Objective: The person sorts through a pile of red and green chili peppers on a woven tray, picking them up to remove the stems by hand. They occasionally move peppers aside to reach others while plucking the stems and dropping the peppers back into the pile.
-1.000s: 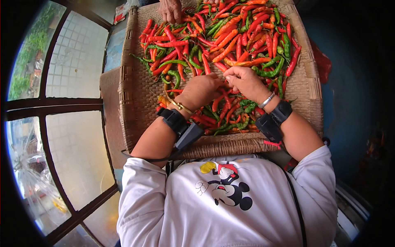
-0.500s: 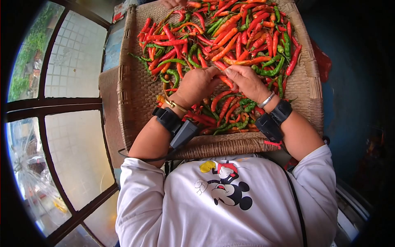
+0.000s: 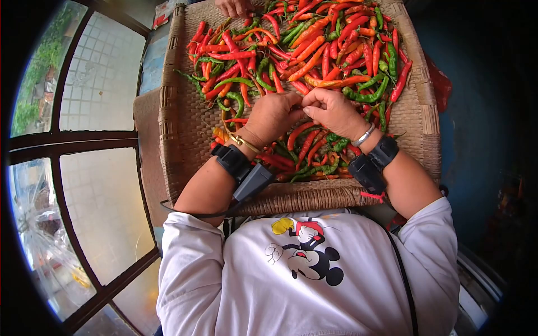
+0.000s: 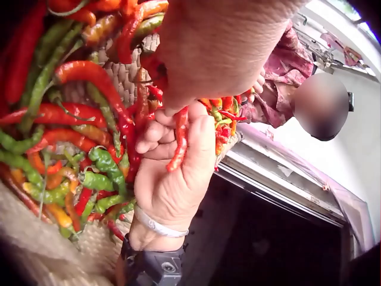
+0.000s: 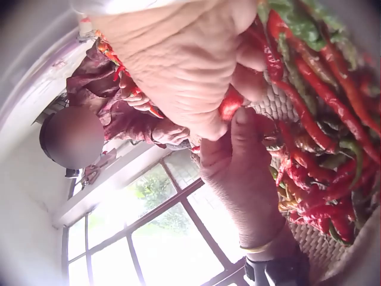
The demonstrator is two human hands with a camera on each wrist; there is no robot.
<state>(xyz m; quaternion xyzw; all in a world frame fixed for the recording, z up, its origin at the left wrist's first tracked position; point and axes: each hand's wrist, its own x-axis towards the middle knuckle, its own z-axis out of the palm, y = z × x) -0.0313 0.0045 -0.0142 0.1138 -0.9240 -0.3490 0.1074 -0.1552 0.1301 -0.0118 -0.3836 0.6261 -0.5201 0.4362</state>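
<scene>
Above the woven tray [image 3: 431,120], my left hand [image 3: 273,116] and right hand [image 3: 337,113] meet at the fingertips. Between them is a red chili pepper [image 4: 179,140], which lies along the right hand's fingers in the left wrist view. The right thumb and fingers hold it. From the right wrist view, the left thumb and curled forefinger pinch at the red chili pepper [image 5: 230,103], mostly covered by both hands. Red and green chilies [image 3: 319,157] lie heaped below the hands, nearest the shirt.
A larger spread of red, orange and green chilies [image 3: 308,50] covers the tray's far part. Another person's hand [image 3: 232,7] reaches over its far left corner. A framed window [image 3: 98,78] stands on the left. Black devices [image 3: 370,171] are strapped to my wrists.
My left hand shifted slightly away from me. A red chili came into view between my hands, then went behind the fingers. The other person's hand drew back and returned partway.
</scene>
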